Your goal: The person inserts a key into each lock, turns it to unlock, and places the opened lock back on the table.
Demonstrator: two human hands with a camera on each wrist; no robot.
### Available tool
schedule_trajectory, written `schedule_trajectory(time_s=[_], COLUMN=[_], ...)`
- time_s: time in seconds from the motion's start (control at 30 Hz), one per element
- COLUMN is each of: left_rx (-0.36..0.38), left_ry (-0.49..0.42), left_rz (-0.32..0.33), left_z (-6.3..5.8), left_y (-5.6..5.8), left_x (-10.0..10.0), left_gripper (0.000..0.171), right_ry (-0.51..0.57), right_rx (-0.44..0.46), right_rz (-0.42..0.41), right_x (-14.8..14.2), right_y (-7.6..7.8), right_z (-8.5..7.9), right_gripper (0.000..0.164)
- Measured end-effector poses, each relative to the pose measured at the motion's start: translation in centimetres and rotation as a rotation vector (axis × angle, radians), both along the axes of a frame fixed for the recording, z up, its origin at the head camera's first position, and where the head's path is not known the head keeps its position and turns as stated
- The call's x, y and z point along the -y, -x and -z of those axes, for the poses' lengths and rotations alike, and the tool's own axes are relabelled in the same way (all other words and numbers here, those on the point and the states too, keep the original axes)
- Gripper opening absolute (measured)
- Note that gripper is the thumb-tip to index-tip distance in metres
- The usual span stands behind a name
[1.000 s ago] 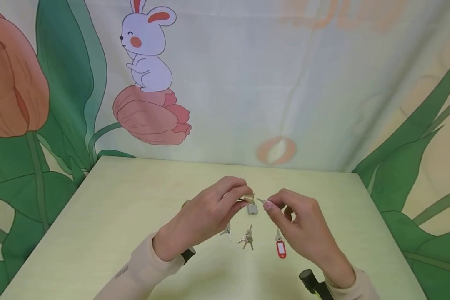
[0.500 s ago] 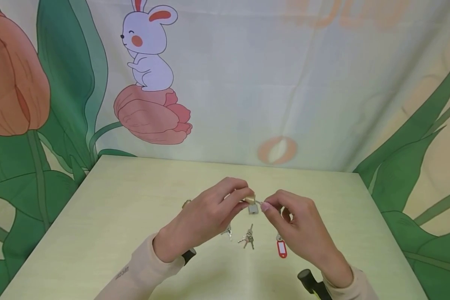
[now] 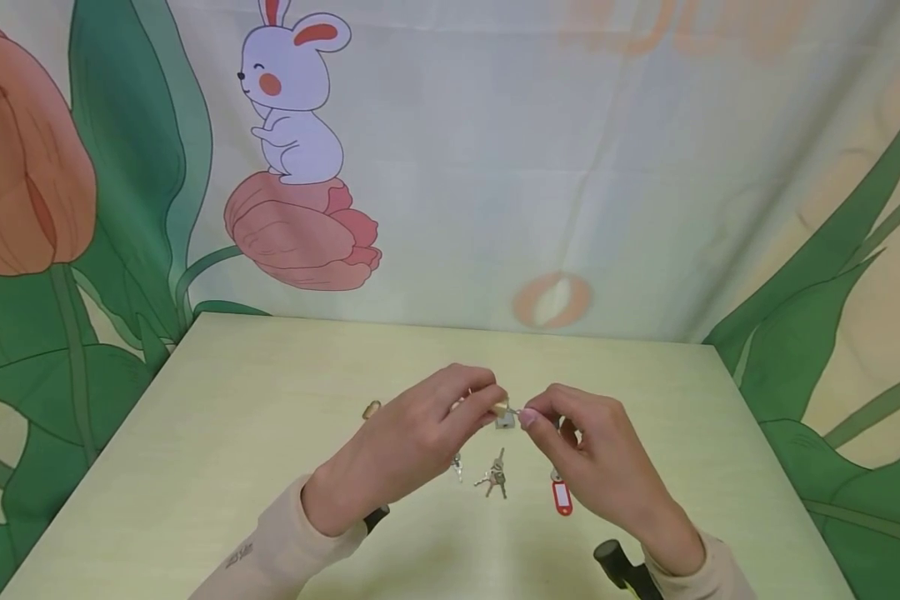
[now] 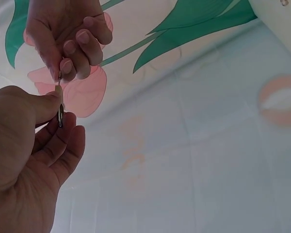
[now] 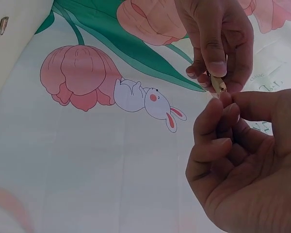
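A small brass padlock (image 3: 499, 408) is pinched between the thumb and fingers of my left hand (image 3: 416, 437), raised over the table. My right hand (image 3: 596, 450) pinches a small key (image 3: 515, 411) between thumb and forefinger. The key's blade meets the end of the padlock; how deep it sits I cannot tell. In the left wrist view the padlock's dark shackle (image 4: 61, 117) points back toward the left palm. The right wrist view has the padlock body (image 5: 218, 83) right at the right fingertips, which hide most of the key.
Behind the hands a grey padlock (image 3: 505, 422) lies on the pale table (image 3: 270, 400), partly covered. A bunch of keys (image 3: 497, 477), more keys (image 3: 457, 468) and a red key tag (image 3: 562, 497) lie nearer. Another brass padlock (image 3: 372, 409) lies left. A printed curtain (image 3: 450, 167) hangs behind.
A gap lay between the key and the brass padlock a second ago; now they meet. My right hand has moved slightly left, and both hands sit slightly lower.
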State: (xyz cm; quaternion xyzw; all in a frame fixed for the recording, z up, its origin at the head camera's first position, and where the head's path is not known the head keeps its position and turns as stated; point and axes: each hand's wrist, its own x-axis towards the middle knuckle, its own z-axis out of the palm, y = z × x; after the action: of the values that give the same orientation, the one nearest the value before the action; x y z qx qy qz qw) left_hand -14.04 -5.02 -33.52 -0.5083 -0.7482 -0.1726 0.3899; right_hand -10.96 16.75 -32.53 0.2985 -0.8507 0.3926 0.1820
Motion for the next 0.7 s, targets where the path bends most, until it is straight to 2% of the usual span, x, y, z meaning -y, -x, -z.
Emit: schedule_trajectory(time_s=[0.33,0.53,0.7], left_rx=[0.03,0.005,0.034], left_ry=[0.008,0.013,-0.023], left_rz=[-0.013,-0.018,0.009], left_z=[0.14,-0.06,0.15], left_y=[-0.39,-0.42,-0.14], left_x=[-0.23,-0.37,-0.26], left_gripper=[0.011,0.009,0.014], right_ry=[0.026,0.043,0.057], right_rx=[0.004,-0.019,-0.01], right_rz=[-0.002,0.009,0.011], right_x=[0.47,0.81,0.96], right_y=[-0.11,-0.07,-0.12], right_z=[0.44,0.35,0.39], right_gripper=[0.016,0.016,0.015])
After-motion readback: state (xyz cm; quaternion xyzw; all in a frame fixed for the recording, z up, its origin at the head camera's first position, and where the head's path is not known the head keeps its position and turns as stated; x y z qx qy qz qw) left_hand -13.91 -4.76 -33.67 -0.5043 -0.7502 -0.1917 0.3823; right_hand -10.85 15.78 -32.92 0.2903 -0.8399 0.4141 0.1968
